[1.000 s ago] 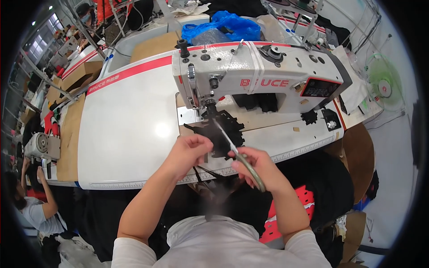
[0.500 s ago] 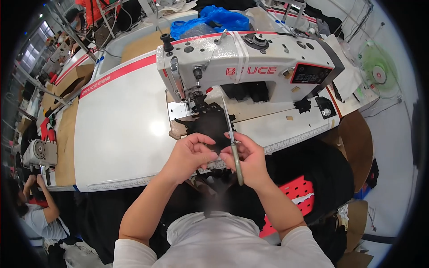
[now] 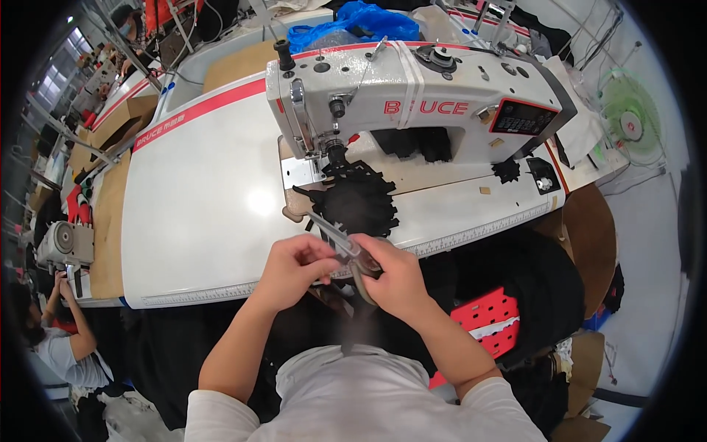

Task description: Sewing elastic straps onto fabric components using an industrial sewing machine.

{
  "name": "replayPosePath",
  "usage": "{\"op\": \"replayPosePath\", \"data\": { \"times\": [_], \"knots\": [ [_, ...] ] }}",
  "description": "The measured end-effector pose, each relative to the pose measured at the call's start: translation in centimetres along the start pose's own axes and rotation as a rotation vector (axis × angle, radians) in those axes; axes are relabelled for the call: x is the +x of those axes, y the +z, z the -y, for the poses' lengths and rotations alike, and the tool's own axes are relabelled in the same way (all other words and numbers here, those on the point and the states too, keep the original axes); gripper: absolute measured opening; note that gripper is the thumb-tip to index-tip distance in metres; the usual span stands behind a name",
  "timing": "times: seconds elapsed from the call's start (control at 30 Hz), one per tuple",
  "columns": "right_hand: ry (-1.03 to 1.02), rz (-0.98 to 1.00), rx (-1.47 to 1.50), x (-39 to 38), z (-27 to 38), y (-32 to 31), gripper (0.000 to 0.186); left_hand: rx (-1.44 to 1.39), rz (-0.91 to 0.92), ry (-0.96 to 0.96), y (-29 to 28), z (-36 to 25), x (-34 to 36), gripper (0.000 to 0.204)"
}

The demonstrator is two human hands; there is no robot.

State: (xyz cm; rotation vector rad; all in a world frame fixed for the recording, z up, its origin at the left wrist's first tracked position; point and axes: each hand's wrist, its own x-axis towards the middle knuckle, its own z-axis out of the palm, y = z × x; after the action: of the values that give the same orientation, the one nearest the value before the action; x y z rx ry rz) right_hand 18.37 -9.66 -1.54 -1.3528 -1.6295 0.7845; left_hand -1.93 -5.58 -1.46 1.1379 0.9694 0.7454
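Observation:
My right hand (image 3: pixel 395 277) is closed round the handles of a pair of scissors (image 3: pixel 333 233), whose blades point up and to the left. To the left of them, my left hand (image 3: pixel 293 271) has thumb and fingers pinched together close to the blades; whatever sits in the pinch is too small or hidden to name. Beyond both hands, a bunch of black fabric pieces (image 3: pixel 361 200) with jagged edges lies on the table by the needle area of a white sewing machine (image 3: pixel 361 103).
The white sewing table (image 3: pixel 195 199) has a ruler strip (image 3: pixel 486 234) along its front edge. A black scrap (image 3: pixel 507 171) lies at the right. Black cloth (image 3: pixel 530 287) and a red perforated piece (image 3: pixel 486 322) are below. A co-worker (image 3: pixel 70 346) works at the far left.
The scissors have swung from pointing away along my right hand to pointing up-left across the black pieces. My right hand has turned over them and shifted slightly left; my left hand stays pinched.

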Motion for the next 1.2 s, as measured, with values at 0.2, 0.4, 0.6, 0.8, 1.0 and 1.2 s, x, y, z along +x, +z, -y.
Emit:
{"op": "replayPosePath", "data": {
  "times": [0.2,0.4,0.6,0.8,1.0,1.2],
  "knots": [
    [-0.121,0.036,-0.141,3.3,0.0,0.9,0.044,-0.026,-0.072,0.004,-0.8,1.0,-2.0,0.009],
    [0.088,0.092,0.210,0.8,0.3,-0.5,0.049,-0.079,-0.060,0.074,0.6,0.7,-1.8,0.017],
    [0.211,0.092,0.492,-1.2,-0.6,-0.7,0.048,-0.017,0.041,0.065,2.0,0.8,-0.9,0.026],
    [0.270,-0.028,0.495,-4.4,-3.0,-1.7,0.046,0.123,0.059,-0.112,4.4,1.6,-0.6,0.025],
    [0.273,-0.353,0.215,-5.2,-5.6,-1.3,0.033,0.442,-0.022,-0.021,4.5,2.2,-1.6,0.014],
    [0.179,-0.498,0.018,-4.2,-5.9,-0.7,0.029,0.602,-0.181,0.127,5.7,1.4,-0.8,0.013]
  ]
}}
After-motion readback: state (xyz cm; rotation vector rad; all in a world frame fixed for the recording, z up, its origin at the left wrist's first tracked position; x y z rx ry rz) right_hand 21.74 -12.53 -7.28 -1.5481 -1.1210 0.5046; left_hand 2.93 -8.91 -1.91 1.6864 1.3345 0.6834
